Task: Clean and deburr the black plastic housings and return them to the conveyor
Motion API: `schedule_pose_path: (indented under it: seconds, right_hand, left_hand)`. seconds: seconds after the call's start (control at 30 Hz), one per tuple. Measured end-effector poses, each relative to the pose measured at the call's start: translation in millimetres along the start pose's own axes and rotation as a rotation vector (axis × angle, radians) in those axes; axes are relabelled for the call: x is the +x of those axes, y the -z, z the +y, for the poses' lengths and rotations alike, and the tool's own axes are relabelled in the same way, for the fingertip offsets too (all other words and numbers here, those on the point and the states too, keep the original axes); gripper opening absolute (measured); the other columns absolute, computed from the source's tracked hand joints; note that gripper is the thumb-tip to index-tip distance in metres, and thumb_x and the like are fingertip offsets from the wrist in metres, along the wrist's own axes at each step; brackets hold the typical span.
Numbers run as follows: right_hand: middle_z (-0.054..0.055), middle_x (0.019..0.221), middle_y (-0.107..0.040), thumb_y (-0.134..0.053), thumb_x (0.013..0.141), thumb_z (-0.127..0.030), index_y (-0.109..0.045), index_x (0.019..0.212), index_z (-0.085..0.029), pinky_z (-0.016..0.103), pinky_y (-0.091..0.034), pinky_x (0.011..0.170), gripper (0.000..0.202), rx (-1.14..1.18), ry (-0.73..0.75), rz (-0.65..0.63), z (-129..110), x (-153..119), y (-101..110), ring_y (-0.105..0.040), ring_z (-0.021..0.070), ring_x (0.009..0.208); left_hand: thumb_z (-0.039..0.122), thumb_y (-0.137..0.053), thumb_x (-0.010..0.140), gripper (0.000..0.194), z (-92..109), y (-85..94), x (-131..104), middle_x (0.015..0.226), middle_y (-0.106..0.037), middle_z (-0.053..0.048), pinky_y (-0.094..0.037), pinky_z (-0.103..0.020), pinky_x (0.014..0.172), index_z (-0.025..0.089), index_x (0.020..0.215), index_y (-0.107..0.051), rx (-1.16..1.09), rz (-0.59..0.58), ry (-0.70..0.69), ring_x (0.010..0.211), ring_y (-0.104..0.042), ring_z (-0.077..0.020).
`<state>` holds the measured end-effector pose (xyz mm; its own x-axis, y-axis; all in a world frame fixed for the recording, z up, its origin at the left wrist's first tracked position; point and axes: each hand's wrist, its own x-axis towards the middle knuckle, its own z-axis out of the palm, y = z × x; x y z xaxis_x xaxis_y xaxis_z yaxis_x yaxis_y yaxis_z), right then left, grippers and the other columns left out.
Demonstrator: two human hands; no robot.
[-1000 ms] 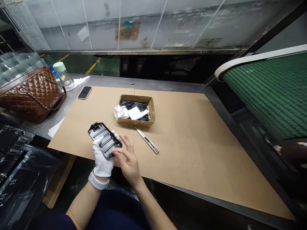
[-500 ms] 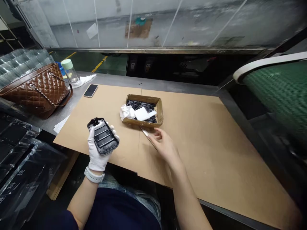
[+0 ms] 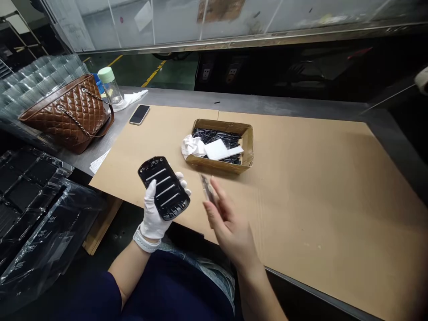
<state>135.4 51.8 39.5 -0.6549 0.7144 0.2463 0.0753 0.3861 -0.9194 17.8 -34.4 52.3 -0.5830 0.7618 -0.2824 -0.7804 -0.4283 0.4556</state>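
My left hand [image 3: 156, 218], in a white glove, is closed around a black plastic housing [image 3: 166, 187] with rounded ends. The inner face of the housing is turned up, showing several light crosswise ribs, and my thumb lies over its near left edge. To its right, my bare right hand [image 3: 230, 223] grips a slim metallic tool [image 3: 207, 188] that points up and away from me. Motion blur hides the tool's exact kind. Beyond both hands sits a shallow cardboard box [image 3: 220, 166] with many thin black pieces [image 3: 217, 135], a white pad [image 3: 216, 150] and a crumpled white cloth [image 3: 193, 146].
Brown cardboard sheets [image 3: 301, 191] cover the table. A phone [image 3: 139, 114] lies at the far left, near a brown quilted bag [image 3: 72, 111] and a green-lidded bottle [image 3: 110, 84]. Plastic-wrapped black crates [image 3: 43, 232] stand at the left. A grey panel [image 3: 174, 26] hangs across the back.
The housing has turned in my left hand and my thumb now lies over its edge. My right hand has brought the tool upright and nearer the housing. The camera view has shifted.
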Motion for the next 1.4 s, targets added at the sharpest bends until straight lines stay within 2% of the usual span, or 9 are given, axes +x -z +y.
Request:
schedule_pose_path:
  seconds: [0.1,0.27,0.53,0.7,0.87,1.07,1.17,1.33,1.4]
  right_hand:
    - [0.004,0.111,-0.068,-0.052,0.090,-0.028,-0.044,0.136,-0.030,0.031,-0.057,0.078,0.047,-0.085,0.131,-0.036,-19.5,3.8,-13.9,-0.068,0.0175,0.088]
    - [0.002,0.122,-0.063,-0.052,0.090,-0.023,-0.047,0.134,-0.030,0.033,-0.053,0.093,0.045,-0.130,0.235,-0.053,-29.6,11.7,-26.6,-0.059,0.0207,0.114]
    - [0.004,0.122,-0.063,-0.052,0.090,-0.020,-0.051,0.131,-0.023,0.030,-0.052,0.094,0.040,-0.190,0.242,-0.049,-34.2,9.9,-25.8,-0.060,0.0189,0.113]
    - [0.005,0.122,-0.063,-0.052,0.090,-0.019,-0.052,0.129,-0.020,0.028,-0.051,0.096,0.039,-0.193,0.243,-0.046,-36.8,9.5,-24.4,-0.059,0.0180,0.114]
    - [0.005,0.122,-0.063,-0.051,0.091,-0.019,-0.052,0.130,-0.021,0.028,-0.052,0.094,0.039,-0.207,0.247,-0.066,-35.3,9.1,-23.0,-0.059,0.0182,0.113]
    - [0.004,0.124,-0.062,-0.049,0.092,-0.022,-0.053,0.129,-0.024,0.029,-0.053,0.092,0.038,-0.209,0.242,-0.142,-31.3,10.6,-19.9,-0.059,0.0197,0.114]
    - [0.006,0.122,-0.064,-0.049,0.092,-0.025,-0.053,0.127,-0.023,0.031,-0.053,0.092,0.036,-0.107,0.152,-0.182,-28.9,9.9,-19.3,-0.060,0.0206,0.112]
    - [0.004,0.094,-0.067,-0.047,0.092,-0.031,-0.051,0.118,-0.024,0.026,-0.056,0.064,0.028,0.262,-0.036,-0.096,-31.1,8.1,-18.6,-0.066,0.0136,0.073]
    - [0.004,0.093,-0.065,-0.047,0.092,-0.034,-0.052,0.118,-0.023,0.027,-0.055,0.068,0.029,0.264,-0.062,-0.071,-35.7,11.7,-18.2,-0.064,0.0142,0.078]
  left_hand:
    - [0.046,-0.054,0.082,0.039,-9.7,3.2,-7.9,0.110,-0.068,-0.006,-0.048,-0.034,0.095,0.019,0.109,-0.066,0.041,0.029,0.010,0.107,-0.062,-0.0229]
    - [0.042,-0.059,0.079,0.039,-18.5,6.1,-15.7,0.119,-0.065,-0.001,-0.037,-0.030,0.109,0.023,0.113,-0.065,0.000,0.019,0.002,0.126,-0.048,-0.0213]
    - [0.035,-0.059,0.081,0.031,-21.2,4.5,-22.4,0.120,-0.065,-0.001,-0.027,-0.027,0.114,0.020,0.107,-0.068,0.017,0.124,-0.081,0.134,-0.038,-0.0189]
    - [0.037,-0.059,0.080,0.032,-22.1,-0.4,-24.0,0.115,-0.068,-0.004,-0.034,-0.034,0.111,0.018,0.104,-0.070,0.045,0.095,-0.059,0.129,-0.045,-0.0232]
    - [0.042,-0.061,0.076,0.036,-23.0,6.1,-23.5,0.112,-0.069,-0.007,-0.041,-0.035,0.106,0.019,0.103,-0.069,0.141,0.142,-0.061,0.124,-0.051,-0.0252]
    - [0.042,-0.061,0.077,0.030,-21.6,6.3,-23.2,0.112,-0.069,-0.005,-0.045,-0.035,0.102,0.024,0.099,-0.070,0.167,0.092,-0.047,0.121,-0.053,-0.0248]
    - [0.043,-0.063,0.074,0.030,-20.1,1.4,-22.0,0.106,-0.070,-0.005,-0.045,-0.035,0.102,0.022,0.094,-0.071,0.190,0.122,-0.050,0.116,-0.057,-0.0255]
    - [0.044,-0.065,0.073,0.031,-21.4,-2.4,-22.2,0.089,-0.074,-0.004,-0.047,-0.035,0.098,0.018,0.087,-0.073,0.220,0.140,-0.067,0.101,-0.065,-0.0243]
    - [0.044,-0.064,0.074,0.033,-22.6,-3.3,-23.0,0.093,-0.073,-0.005,-0.046,-0.034,0.099,0.017,0.091,-0.073,0.230,0.112,-0.069,0.107,-0.063,-0.0247]
